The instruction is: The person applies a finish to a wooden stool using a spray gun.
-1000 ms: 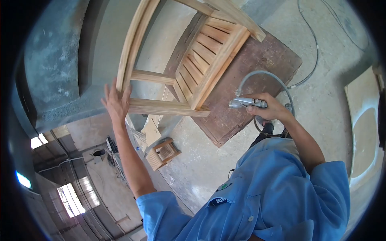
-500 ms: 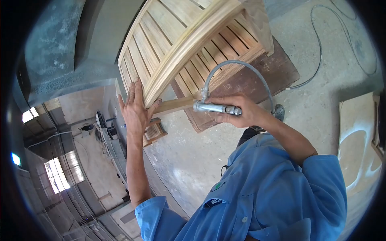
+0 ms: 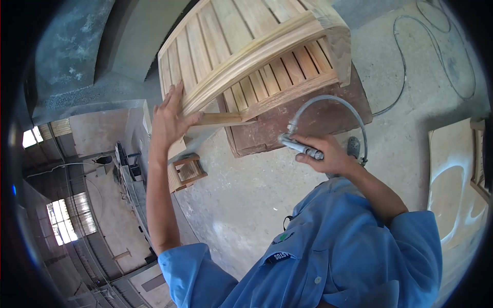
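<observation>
A slatted wooden piece of furniture (image 3: 221,38), like a bench or chair with a curved rail, stands tilted in my view at the top. My left hand (image 3: 168,119) holds its near left corner, fingers along the outer slats and thumb across the rail's end near a wooden leg (image 3: 221,119). In my right hand (image 3: 331,154) is a silver metal spray gun (image 3: 300,146), fingers wrapped round its body. A grey hose (image 3: 341,101) loops up from the gun's front end and back down. The gun is apart from the wood.
A reddish-brown board (image 3: 267,136) lies under the furniture. A small slatted wooden piece (image 3: 187,172) is on the floor at left. More hose (image 3: 403,61) trails over the concrete floor at upper right. A panel with white overspray (image 3: 449,179) lies at far right.
My right hand has drawn the spray gun back and to the right, away from the furniture's leg. My left hand stays on the corner, its fingers closer together. The view has shifted slightly.
</observation>
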`<state>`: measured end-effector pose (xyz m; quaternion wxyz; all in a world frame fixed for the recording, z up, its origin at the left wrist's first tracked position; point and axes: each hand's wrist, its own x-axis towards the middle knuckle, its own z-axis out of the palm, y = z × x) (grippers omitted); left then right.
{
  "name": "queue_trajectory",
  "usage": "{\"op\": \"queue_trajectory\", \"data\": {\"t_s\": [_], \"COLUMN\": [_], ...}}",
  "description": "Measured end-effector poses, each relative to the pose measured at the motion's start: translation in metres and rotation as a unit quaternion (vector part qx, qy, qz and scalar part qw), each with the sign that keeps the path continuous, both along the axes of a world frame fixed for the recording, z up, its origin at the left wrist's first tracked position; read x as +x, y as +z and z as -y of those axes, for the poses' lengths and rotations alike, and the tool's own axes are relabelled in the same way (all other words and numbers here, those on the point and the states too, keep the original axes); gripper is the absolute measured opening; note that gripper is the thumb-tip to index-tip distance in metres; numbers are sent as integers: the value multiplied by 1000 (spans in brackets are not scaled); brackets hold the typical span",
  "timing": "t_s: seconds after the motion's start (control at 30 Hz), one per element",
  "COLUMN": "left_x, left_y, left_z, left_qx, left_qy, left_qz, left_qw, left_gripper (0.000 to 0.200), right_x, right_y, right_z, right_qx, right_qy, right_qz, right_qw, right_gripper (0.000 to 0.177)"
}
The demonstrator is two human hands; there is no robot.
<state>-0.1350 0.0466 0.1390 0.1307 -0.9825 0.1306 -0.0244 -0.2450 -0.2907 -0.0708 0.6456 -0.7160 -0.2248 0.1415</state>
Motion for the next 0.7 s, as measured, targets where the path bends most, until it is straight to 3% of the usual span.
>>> {"op": "queue_trajectory", "data": {"t_s": [0.03, 0.07, 0.13, 0.2, 0.27, 0.37, 0.5, 0.57, 0.63, 0.7], "left_x": [1, 3, 11, 12, 11, 15, 29, 32, 21, 10], "left_y": [8, 12, 17, 8, 0, -14, -23, -25, -11, -12], "left_z": [-4, -5, -3, -14, -24, -48, -85, -101, -90, -91], "left_qx": [-71, -74, -85, -96, -111, -124, -133, -151, -110, -139], "left_qy": [-19, -15, 91, 89, 76, 46, -3, 7, 72, 92], "left_qz": [-56, -46, -108, -96, -83, -70, -39, -37, -39, 0], "left_qw": [996, 996, 986, 987, 987, 989, 990, 988, 991, 986], "left_gripper": [87, 87, 88, 86, 85, 81, 79, 77, 76, 74], "right_x": [-8, -14, -22, -35, -45, -57, -102, -116, -127, -139], "right_y": [10, 21, 49, 65, 54, 6, -34, -31, -21, -8], "right_z": [-12, -24, -48, -74, -96, -115, -94, -71, -43, -14], "right_qx": [37, 73, 89, 150, 118, -128, -156, -121, -114, -70], "right_qy": [-9, -13, -1, -72, -79, -89, -163, -107, -138, -161], "right_qz": [45, 92, 130, 231, 230, 132, 192, 117, 99, 52], "right_qw": [998, 993, 987, 959, 963, 979, 955, 980, 979, 983], "right_gripper": [53, 55, 61, 59, 52, 46, 52, 50, 49, 46]}}
